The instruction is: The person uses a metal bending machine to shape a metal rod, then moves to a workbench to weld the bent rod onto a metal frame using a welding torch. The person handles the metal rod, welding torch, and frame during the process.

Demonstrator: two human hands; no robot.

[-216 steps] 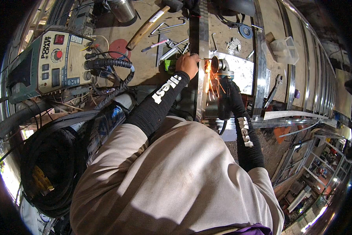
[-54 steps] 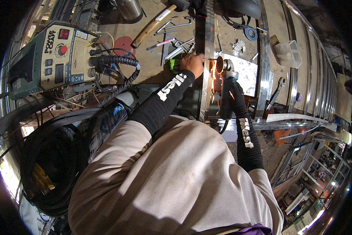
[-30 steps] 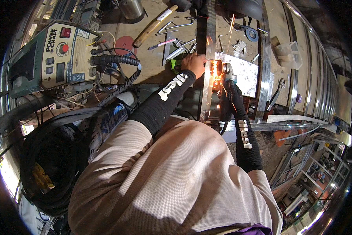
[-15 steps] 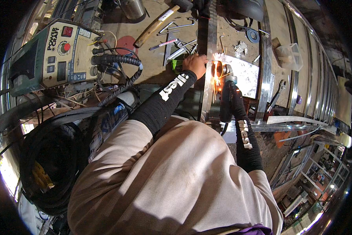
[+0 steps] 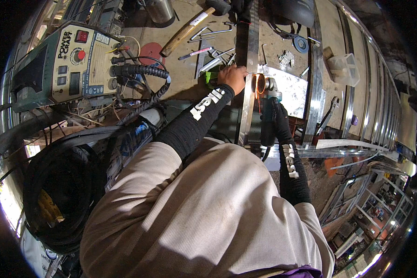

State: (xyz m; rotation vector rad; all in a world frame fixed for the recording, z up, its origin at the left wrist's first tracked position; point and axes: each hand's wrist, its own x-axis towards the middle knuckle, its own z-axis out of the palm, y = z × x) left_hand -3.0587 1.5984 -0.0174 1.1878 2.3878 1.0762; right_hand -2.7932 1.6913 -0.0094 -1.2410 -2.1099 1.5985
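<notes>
My left hand [image 5: 233, 77] is closed around a thin metal rod [image 5: 252, 73], whose end sticks out to the right toward the grinding disc [image 5: 260, 84]. In my right hand [image 5: 279, 111] is an angle grinder [image 5: 267, 129] with a teal gear head, its disc standing on edge over a long metal bar [image 5: 246, 104]. A few thin orange spark streaks hang by the disc. Whether the rod touches the disc I cannot tell. Just left of my left hand lies a bright green item [image 5: 210, 78], partly hidden.
A welding machine [image 5: 74, 65] with thick cables stands at the left. Beyond my hands lie a hammer [image 5: 183, 37], hex keys [image 5: 210, 31], and a blue-grey disc [image 5: 300, 44]. Adjustable pliers [image 5: 328, 115] and a clear plastic container [image 5: 345, 68] sit to the right, beside long metal bars.
The bright spray of sparks at the disc has shrunk to a few faint streaks. Both hands hold nearly the same places, still gripping the rod and grinder.
</notes>
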